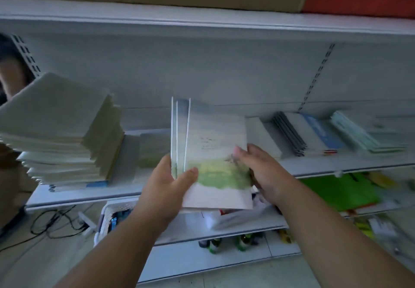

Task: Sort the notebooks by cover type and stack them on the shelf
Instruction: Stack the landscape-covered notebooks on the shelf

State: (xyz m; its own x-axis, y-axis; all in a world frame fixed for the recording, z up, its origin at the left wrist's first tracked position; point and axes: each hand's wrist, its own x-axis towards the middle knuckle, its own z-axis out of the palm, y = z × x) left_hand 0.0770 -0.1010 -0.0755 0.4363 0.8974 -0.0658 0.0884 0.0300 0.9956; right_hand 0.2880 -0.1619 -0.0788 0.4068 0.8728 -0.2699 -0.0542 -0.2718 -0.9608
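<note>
— What do we hold?
— A few notebooks (215,150) with a green-and-white cover, mid-frame, in front of the shelf (336,166). Our left hand (170,179) grips their lower left edge, thumb on top; our right hand (258,168) grasps the right edge.
— And what looks done?
— We judge it partway. A tall pale pile (60,134) sits at left, and smaller stacks (314,134) lie at right. This batch is not yet placed, and we cannot tell how many remain.
</note>
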